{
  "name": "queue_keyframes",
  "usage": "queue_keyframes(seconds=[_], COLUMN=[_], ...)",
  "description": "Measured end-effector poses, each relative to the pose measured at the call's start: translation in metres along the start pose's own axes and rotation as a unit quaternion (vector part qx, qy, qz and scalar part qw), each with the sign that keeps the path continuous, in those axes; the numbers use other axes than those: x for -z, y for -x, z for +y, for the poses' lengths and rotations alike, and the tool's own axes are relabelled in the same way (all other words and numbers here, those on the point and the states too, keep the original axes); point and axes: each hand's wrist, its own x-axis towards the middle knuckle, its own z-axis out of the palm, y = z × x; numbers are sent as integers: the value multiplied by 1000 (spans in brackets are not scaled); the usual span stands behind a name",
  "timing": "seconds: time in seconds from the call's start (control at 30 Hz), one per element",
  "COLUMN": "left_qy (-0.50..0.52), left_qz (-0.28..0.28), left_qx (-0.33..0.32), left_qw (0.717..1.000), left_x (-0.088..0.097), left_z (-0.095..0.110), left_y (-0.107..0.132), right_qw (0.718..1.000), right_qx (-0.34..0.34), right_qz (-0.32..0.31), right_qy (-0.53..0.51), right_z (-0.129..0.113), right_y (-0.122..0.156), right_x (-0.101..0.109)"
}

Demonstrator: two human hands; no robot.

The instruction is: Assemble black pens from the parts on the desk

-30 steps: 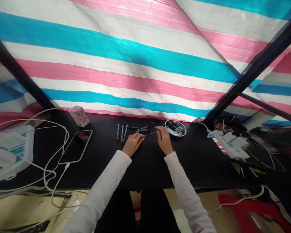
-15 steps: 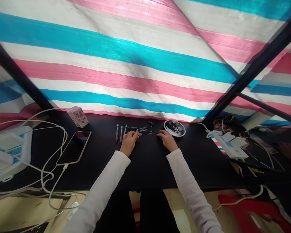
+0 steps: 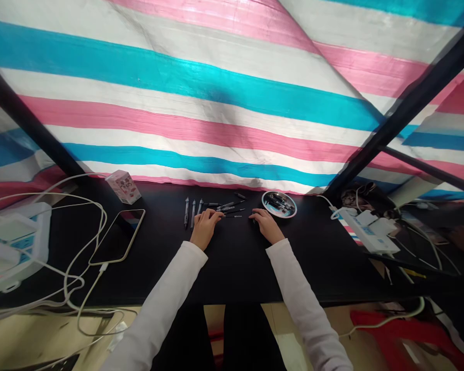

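Observation:
My left hand [image 3: 204, 226] rests on the black table [image 3: 232, 263], its fingers curled and the fingertips pinched at the end of a thin pen refill [image 3: 232, 216]. My right hand [image 3: 266, 224] lies a little to the right with fingers curled over a small dark piece I cannot make out. Three assembled pens [image 3: 192, 211] lie side by side just left of my left hand. Loose pen parts [image 3: 230, 205] are scattered beyond both hands. A small round metal dish [image 3: 290, 211] with dark pen parts stands past my right hand.
A phone [image 3: 119, 234] on a white cable lies to the left, with a small pink box [image 3: 122, 186] behind it. White power strips sit at far left [image 3: 11, 242] and right [image 3: 365, 226], cables trailing. A striped tarp [image 3: 216, 103] hangs behind the table.
My right hand drew back from the loose parts toward me and to the right. My left hand shifted slightly left, and the thin refill now lies between the two hands.

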Motion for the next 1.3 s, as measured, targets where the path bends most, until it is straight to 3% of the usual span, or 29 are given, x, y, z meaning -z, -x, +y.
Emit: queue_keyframes(seconds=[0.3, 0.53, 0.77, 1.03, 1.2, 1.3], left_qy=[22, -1, -30, -44, -46, -44], left_qz=[66, 64, 69, 78, 84, 88], left_qx=[-29, -7, 9, -4, -6, -11], left_qw=[997, 998, 997, 996, 995, 995], left_x=[8, 5, 4, 6, 7, 6], left_z=[6, 4, 0, 1, 2, 3], left_y=[0, 0, 1, -1, -1, -1], right_qw=[1000, 994, 993, 990, 977, 946], right_qx=[-14, -50, -23, 6, -41, -111], right_qz=[-3, 100, 118, 139, 190, 235], right_qy=[11, 2, -14, -37, -86, -193], right_z=[-11, -28, -44, -45, -44, -46], right_y=[2, -2, -3, -3, -4, -6], right_x=[4, 16, 22, 19, 15, 10])
